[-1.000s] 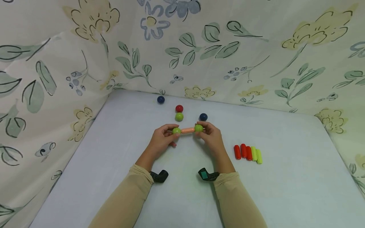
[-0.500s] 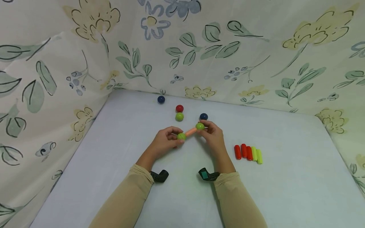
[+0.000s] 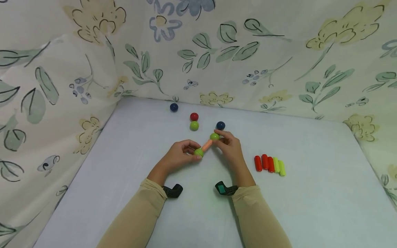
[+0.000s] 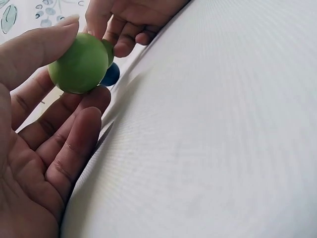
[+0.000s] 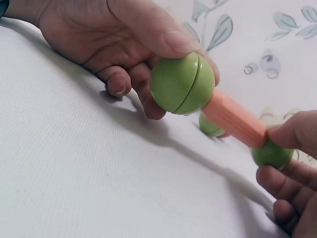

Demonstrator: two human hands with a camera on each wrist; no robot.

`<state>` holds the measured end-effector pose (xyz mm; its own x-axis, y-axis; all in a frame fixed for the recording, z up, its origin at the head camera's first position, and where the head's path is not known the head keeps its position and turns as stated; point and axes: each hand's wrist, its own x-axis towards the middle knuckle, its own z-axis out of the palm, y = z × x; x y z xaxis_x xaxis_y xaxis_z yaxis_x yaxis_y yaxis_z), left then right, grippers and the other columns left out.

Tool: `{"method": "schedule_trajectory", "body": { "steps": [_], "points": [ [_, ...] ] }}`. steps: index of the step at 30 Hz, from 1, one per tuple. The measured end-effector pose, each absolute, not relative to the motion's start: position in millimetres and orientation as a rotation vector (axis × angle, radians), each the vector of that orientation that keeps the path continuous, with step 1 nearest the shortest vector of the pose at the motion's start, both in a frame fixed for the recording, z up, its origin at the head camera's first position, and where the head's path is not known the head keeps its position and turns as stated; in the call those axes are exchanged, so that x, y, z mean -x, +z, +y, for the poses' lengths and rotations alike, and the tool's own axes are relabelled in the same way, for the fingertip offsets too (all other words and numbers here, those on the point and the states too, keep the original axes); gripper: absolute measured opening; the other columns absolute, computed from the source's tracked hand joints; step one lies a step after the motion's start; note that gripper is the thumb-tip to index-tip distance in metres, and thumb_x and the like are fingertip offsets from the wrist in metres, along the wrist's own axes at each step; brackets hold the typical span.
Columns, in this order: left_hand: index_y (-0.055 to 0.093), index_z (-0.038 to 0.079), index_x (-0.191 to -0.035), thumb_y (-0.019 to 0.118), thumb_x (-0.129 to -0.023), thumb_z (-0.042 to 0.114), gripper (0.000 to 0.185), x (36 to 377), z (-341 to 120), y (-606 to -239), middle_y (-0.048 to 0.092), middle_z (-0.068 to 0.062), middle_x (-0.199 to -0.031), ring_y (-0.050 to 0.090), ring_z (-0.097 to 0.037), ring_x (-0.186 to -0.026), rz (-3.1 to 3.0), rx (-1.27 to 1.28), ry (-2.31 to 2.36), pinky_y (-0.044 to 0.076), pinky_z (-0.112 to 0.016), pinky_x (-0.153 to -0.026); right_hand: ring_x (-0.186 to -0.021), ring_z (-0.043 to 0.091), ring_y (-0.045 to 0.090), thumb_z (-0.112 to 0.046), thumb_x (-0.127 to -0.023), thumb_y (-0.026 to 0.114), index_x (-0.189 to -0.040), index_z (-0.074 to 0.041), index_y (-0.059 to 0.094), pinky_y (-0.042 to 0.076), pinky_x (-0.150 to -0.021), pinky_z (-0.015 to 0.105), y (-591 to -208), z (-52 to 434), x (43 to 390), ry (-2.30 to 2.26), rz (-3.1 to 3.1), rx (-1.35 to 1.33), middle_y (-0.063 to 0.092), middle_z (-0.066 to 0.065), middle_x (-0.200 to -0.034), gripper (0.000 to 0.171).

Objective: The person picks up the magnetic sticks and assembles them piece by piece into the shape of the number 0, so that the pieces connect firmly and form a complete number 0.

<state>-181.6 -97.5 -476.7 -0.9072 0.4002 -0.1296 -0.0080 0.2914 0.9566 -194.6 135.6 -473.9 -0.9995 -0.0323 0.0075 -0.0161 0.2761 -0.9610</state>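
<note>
A floral cloth [image 3: 270, 20] hung behind a white tabletop [image 3: 316, 203]. Taking the orange rod [image 3: 207, 145] as the clock's centre, twelve being away from the person, a loose green ball [image 3: 194, 125] and a red ball [image 3: 194, 116] sat at eleven, and a dark blue ball [image 3: 221, 125] at one. Red rods [image 3: 264, 162] lay between three and four. The left hand [image 3: 179, 155] pinched the lower green ball [image 3: 199, 152] at seven; the right hand [image 3: 230, 146] pinched the upper green ball [image 3: 214, 136] near one, thumbs and fingers narrowed around each. Seemingly, the rod was being fitted or adjusted between them; the next move called for firm, aligned pressure. A second earlier, it pointed nearly nine-to-three; now it slanted, the hands closer together.
</note>
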Motion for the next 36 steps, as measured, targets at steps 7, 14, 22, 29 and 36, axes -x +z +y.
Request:
{"method": "schedule_trajectory", "body": {
  "steps": [7, 14, 22, 29, 36],
  "points": [
    [0.068, 0.022, -0.115, 0.086, -0.076, 0.03, 0.043, 180.7, -96.9, -473.7, 0.068, 0.003, -0.109, 0.063, -0.017, -0.101, 2.189, -0.389, 1.613, 0.051, -0.033, -0.084, -0.092, 0.018, 0.06, -0.023, -0.091, 0.07, -0.128, -0.017, 0.066, 0.048, -0.072, 0.023, -473.0, 133.2, 194.8, -1.702, 2.593, 0.077, 0.067, 0.004, -0.119, 0.038],
    [0.068, 0.022, -0.116, 0.087, -0.074, 0.03, 0.047, 181.1, -95.9, -472.9, 0.068, 0.002, -0.107, 0.062, -0.017, -0.099, 2.197, -0.439, 1.592, 0.051, -0.034, -0.083, -0.09, 0.018, 0.061, -0.025, -0.091, 0.07, -0.128, -0.016, 0.066, 0.048, -0.075, 0.026, -469.2, 131.8, 194.0, -1.612, 2.625, 0.112, 0.069, 0.006, -0.111, 0.038],
    [0.067, 0.021, -0.119, 0.087, -0.075, 0.032, 0.049, 184.0, -96.4, -472.6, 0.068, 0.002, -0.106, 0.062, -0.016, -0.098, 2.186, -0.515, 1.58, 0.051, -0.031, -0.078, -0.092, 0.021, 0.061, -0.023, -0.093, 0.068, -0.127, -0.016, 0.066, 0.048, -0.08, 0.032, -467.1, 131.4, 194.6, -1.547, 2.666, 0.193, 0.069, 0.006, -0.11, 0.035],
    [0.065, 0.023, -0.123, 0.087, -0.075, 0.032, 0.053, 182.1, -100.2, -472.0, 0.067, 0.002, -0.108, 0.06, -0.016, -0.101, 2.179, -0.526, 1.541, 0.05, -0.033, -0.081, -0.092, 0.019, 0.062, -0.024, -0.093, 0.069, -0.127, -0.017, 0.067, 0.048, -0.083, 0.033, -472.2, 131.6, 194.5, -1.545, 2.62, 0.243, 0.07, 0.004, -0.109, 0.034],
    [0.066, 0.024, -0.121, 0.081, -0.081, 0.036, 0.044, 180.8, -101.7, -474.3, 0.068, 0.003, -0.108, 0.062, -0.016, -0.102, 2.196, -0.548, 1.552, 0.049, -0.036, -0.083, -0.094, 0.019, 0.063, -0.024, -0.092, 0.07, -0.124, -0.018, 0.068, 0.049, -0.085, 0.035, -474.5, 129.1, 193.5, -1.524, 2.615, 0.293, 0.071, 0.002, -0.106, 0.032]
  ]
}}
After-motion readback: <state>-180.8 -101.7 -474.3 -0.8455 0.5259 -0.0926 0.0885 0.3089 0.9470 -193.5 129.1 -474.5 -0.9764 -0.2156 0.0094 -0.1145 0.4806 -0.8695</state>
